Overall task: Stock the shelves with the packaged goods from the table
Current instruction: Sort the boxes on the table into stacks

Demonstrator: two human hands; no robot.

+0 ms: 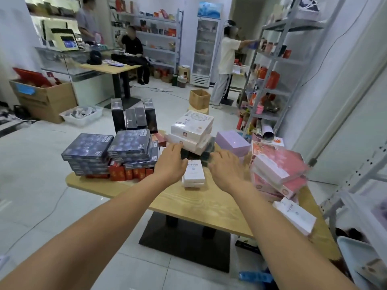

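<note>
A wooden table (201, 206) is loaded with packaged goods. At its middle sits a stack of white flat boxes (191, 130) on top of dark boxes (206, 156). My left hand (170, 162) reaches to the stack's left side, fingers extended and touching the lower white box. My right hand (225, 170) reaches to the right side, fingers spread near the dark boxes. Between my hands lies a small white box pile (193, 174). Whether either hand grips anything is unclear.
Dark blue boxes (109, 149) and red packs (125, 173) fill the table's left; pink boxes (278, 174) and a lilac box (232, 141) the right. Grey metal shelves (272, 59) stand at the right, where a person (226, 59) is stocking. A cardboard box (199, 99) sits on the floor beyond.
</note>
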